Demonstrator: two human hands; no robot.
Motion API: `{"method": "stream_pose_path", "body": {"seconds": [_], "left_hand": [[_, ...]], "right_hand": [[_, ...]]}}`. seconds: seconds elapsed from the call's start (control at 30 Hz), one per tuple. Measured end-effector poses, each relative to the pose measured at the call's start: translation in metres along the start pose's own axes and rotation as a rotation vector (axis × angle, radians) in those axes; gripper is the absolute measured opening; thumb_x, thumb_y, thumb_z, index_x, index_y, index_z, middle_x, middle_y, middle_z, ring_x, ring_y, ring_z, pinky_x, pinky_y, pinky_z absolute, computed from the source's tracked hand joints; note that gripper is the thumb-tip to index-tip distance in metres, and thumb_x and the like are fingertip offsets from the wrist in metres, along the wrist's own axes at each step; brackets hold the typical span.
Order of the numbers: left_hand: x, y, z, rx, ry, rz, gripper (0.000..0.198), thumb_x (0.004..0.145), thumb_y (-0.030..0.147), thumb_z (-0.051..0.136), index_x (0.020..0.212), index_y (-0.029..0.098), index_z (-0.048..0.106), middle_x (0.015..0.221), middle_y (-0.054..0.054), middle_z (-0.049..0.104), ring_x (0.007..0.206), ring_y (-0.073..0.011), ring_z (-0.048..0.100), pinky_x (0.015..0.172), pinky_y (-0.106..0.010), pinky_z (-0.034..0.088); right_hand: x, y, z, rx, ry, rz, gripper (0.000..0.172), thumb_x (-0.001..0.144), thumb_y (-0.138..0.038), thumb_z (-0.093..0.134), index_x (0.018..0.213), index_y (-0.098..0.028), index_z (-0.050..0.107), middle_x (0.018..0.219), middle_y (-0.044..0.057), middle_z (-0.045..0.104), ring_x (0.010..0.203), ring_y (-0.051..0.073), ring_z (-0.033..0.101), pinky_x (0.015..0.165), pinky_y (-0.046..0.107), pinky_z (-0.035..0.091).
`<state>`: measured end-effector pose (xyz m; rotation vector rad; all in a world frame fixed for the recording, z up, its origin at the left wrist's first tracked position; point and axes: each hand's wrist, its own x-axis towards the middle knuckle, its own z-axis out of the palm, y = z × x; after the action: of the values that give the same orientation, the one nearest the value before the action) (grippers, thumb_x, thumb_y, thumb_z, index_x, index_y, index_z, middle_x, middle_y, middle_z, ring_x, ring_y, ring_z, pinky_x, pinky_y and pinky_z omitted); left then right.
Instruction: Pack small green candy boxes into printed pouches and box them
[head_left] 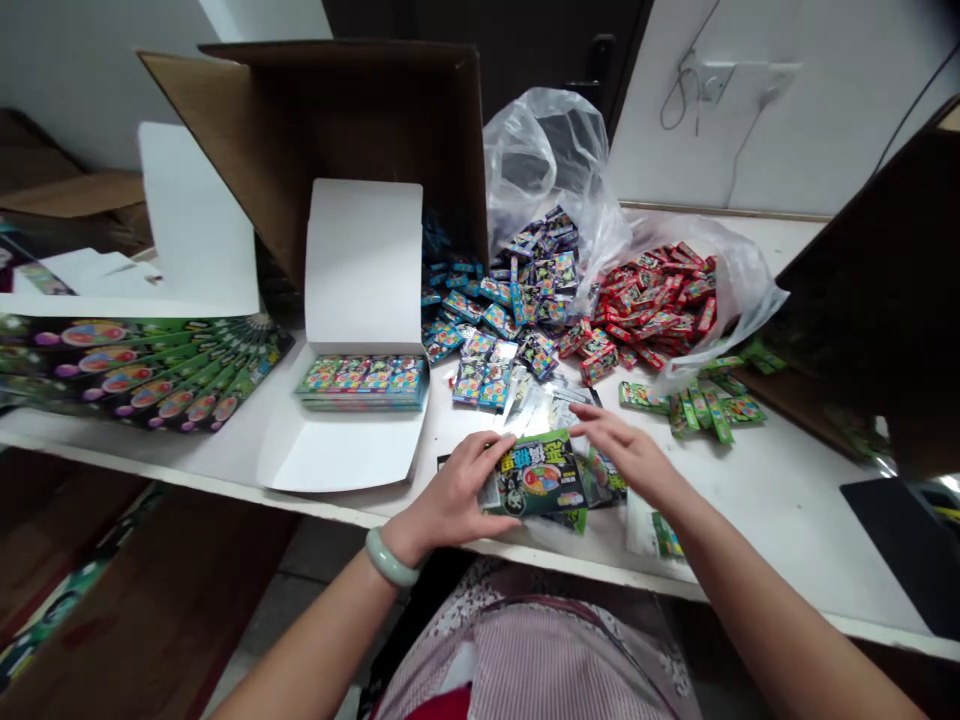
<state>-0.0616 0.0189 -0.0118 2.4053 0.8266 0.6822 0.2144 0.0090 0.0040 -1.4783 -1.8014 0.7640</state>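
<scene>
My left hand (461, 490) grips the left end of a black and green printed packet (541, 475), thumb on top and fingers along its lower edge. Close by its right upper corner is my right hand (626, 450), fingers stretched out to the left; whether the fingertips touch the packet I cannot tell. Beneath lie more printed packets and a pile of clear, silvery pouches (540, 400). Just beyond them are small blue boxes (495, 375) laid side by side. To the right of my right hand rest several small green boxes (701, 410).
An opened white carton (362, 270) holds stacked colourful packs (364, 380). Behind are heaps of small purple boxes (551, 255) and red boxes (660, 300) in clear plastic bags. A brown cardboard box (375, 110) stands behind the carton; fanned printed cartons (142, 370) lie left.
</scene>
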Motion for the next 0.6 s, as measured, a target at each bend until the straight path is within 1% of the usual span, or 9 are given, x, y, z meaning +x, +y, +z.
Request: {"method": "stream_pose_path", "body": {"seconds": [0.07, 0.1, 0.13, 0.23, 0.3, 0.37, 0.43, 0.53, 0.6], "left_hand": [[-0.002, -0.001, -0.002, 0.001, 0.009, -0.021, 0.099, 0.069, 0.042, 0.078, 0.149, 0.027, 0.022, 0.132, -0.014, 0.041, 0.124, -0.0334, 0.045, 0.104, -0.052, 0.042], [-0.004, -0.001, -0.004, 0.003, 0.011, -0.031, 0.100, 0.069, 0.042, 0.079, 0.149, 0.027, 0.021, 0.132, -0.014, 0.041, 0.123, -0.0337, 0.045, 0.104, -0.053, 0.043], [-0.005, -0.002, -0.005, 0.004, 0.009, -0.039, 0.101, 0.068, 0.042, 0.079, 0.150, 0.028, 0.020, 0.132, -0.014, 0.041, 0.123, -0.0339, 0.045, 0.104, -0.053, 0.043], [-0.006, -0.003, -0.006, 0.004, 0.004, -0.047, 0.103, 0.068, 0.041, 0.080, 0.150, 0.028, 0.019, 0.133, -0.014, 0.040, 0.124, -0.0338, 0.045, 0.103, -0.052, 0.044], [-0.006, -0.004, -0.005, 0.002, 0.017, -0.044, 0.103, 0.067, 0.042, 0.080, 0.150, 0.028, 0.020, 0.133, -0.014, 0.040, 0.124, -0.0336, 0.045, 0.103, -0.052, 0.044], [-0.005, -0.006, -0.005, 0.001, 0.036, -0.048, 0.102, 0.068, 0.042, 0.079, 0.149, 0.028, 0.020, 0.132, -0.014, 0.040, 0.123, -0.0332, 0.045, 0.103, -0.052, 0.044], [-0.005, -0.007, -0.006, -0.009, 0.052, -0.055, 0.100, 0.069, 0.042, 0.079, 0.149, 0.027, 0.021, 0.131, -0.014, 0.041, 0.122, -0.0325, 0.046, 0.103, -0.051, 0.044], [-0.005, -0.008, -0.010, -0.046, 0.066, -0.056, 0.099, 0.069, 0.042, 0.079, 0.149, 0.028, 0.022, 0.131, -0.013, 0.041, 0.122, -0.0319, 0.046, 0.104, -0.051, 0.044], [-0.004, -0.008, -0.012, -0.073, 0.077, -0.059, 0.097, 0.069, 0.043, 0.079, 0.148, 0.029, 0.024, 0.131, -0.013, 0.041, 0.123, -0.0317, 0.045, 0.105, -0.051, 0.043]], "right_hand": [[0.041, 0.006, -0.002, -0.083, 0.085, 0.080, 0.035, 0.095, -0.041, 0.042, 0.101, -0.020, 0.070, 0.114, 0.010, 0.069, 0.109, 0.024, 0.063, 0.093, 0.041, 0.050], [0.064, 0.008, -0.001, -0.186, 0.097, 0.120, 0.030, 0.093, -0.038, 0.047, 0.105, -0.019, 0.068, 0.112, 0.010, 0.070, 0.106, 0.023, 0.064, 0.090, 0.039, 0.051], [0.087, 0.010, 0.002, -0.228, 0.081, 0.131, 0.028, 0.090, -0.035, 0.053, 0.108, -0.018, 0.066, 0.114, 0.011, 0.070, 0.106, 0.024, 0.064, 0.090, 0.038, 0.050], [0.146, 0.010, 0.017, -0.321, 0.060, 0.174, 0.036, 0.079, -0.030, 0.067, 0.113, -0.016, 0.064, 0.111, 0.016, 0.070, 0.106, 0.029, 0.063, 0.091, 0.042, 0.047], [0.170, 0.010, 0.028, -0.362, 0.039, 0.221, 0.042, 0.071, -0.027, 0.075, 0.110, -0.014, 0.064, 0.104, 0.019, 0.071, 0.103, 0.033, 0.064, 0.088, 0.043, 0.047], [0.178, 0.011, 0.032, -0.372, 0.008, 0.251, 0.041, 0.071, -0.026, 0.075, 0.108, -0.012, 0.065, 0.102, 0.020, 0.071, 0.099, 0.033, 0.065, 0.085, 0.042, 0.048], [0.174, 0.014, 0.026, -0.345, -0.039, 0.246, 0.035, 0.081, -0.027, 0.065, 0.111, -0.011, 0.065, 0.104, 0.017, 0.071, 0.096, 0.029, 0.066, 0.083, 0.039, 0.049], [0.150, 0.016, 0.004, -0.262, -0.154, 0.209, 0.031, 0.091, -0.031, 0.052, 0.116, -0.018, 0.065, 0.102, 0.007, 0.073, 0.089, 0.020, 0.067, 0.078, 0.031, 0.052], [0.132, 0.017, -0.013, -0.216, -0.314, 0.131, 0.027, 0.090, -0.031, 0.053, 0.110, -0.022, 0.070, 0.097, 0.002, 0.073, 0.084, 0.017, 0.067, 0.075, 0.028, 0.052]]}}
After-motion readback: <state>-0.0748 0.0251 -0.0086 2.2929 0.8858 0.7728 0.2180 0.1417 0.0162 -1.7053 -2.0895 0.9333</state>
